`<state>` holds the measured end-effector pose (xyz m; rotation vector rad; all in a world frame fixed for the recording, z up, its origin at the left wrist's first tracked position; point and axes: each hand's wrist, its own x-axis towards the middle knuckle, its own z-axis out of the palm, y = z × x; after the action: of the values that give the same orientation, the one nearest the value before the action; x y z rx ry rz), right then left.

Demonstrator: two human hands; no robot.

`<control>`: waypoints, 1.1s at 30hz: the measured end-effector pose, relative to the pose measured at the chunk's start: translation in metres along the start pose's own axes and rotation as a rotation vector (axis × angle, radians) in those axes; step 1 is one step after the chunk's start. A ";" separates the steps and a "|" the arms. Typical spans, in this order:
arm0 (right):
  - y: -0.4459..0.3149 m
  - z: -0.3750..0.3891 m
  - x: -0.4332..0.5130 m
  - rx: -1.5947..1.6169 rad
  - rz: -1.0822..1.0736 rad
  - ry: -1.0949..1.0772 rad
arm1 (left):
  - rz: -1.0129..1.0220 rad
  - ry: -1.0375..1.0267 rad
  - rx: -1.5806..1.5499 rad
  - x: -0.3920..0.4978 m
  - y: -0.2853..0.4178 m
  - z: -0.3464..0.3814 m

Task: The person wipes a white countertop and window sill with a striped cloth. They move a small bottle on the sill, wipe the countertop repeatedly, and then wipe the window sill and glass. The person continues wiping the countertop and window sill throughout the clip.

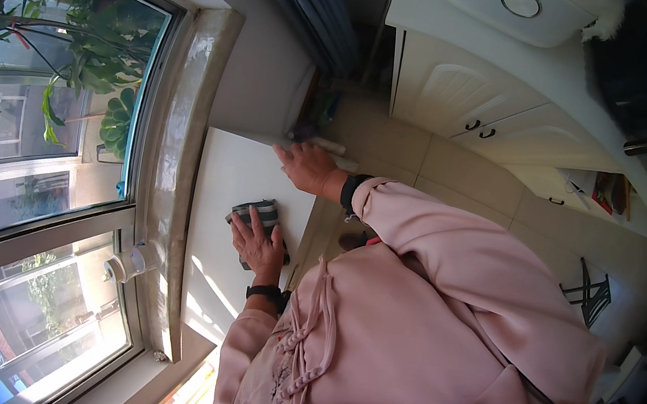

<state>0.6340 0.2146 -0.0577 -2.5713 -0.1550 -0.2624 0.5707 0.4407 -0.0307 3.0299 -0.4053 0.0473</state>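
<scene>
My left hand (258, 247) lies palm down, fingers somewhat spread, on a folded grey-and-white striped cloth (258, 213). Part of the cloth is hidden beneath the palm. Under it is the white top of a low cabinet or table (235, 168) that stands against the wall below the window. Farther along, my right hand (307, 169) is over the far right corner of this top, with its fingers apart and nothing visible in them. Whether its fingertips touch the surface cannot be made out. Dark bands circle both wrists.
A stone windowsill (183, 139) runs along the left, with a clear container (135, 262) on it by the window frame. Beyond the tiled floor (397, 144) stands a white cabinet (468, 98). A dark curtain (314, 2) hangs ahead. A black folding stool (592, 295) is at right.
</scene>
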 end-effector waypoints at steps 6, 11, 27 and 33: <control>-0.006 0.001 0.003 -0.084 0.017 -0.041 | -0.022 -0.021 -0.008 0.002 -0.003 0.002; -0.013 0.006 0.007 -0.150 0.016 0.008 | -0.014 -0.036 0.075 0.003 0.004 -0.011; -0.013 0.007 0.002 -0.191 -0.028 0.128 | 0.141 -0.087 0.008 0.007 -0.009 -0.013; -0.012 0.007 0.003 -0.165 -0.028 0.130 | 0.156 -0.086 -0.002 0.037 -0.016 -0.013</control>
<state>0.6358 0.2287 -0.0571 -2.7061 -0.1254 -0.4690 0.6107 0.4480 -0.0173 2.9988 -0.6481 -0.0735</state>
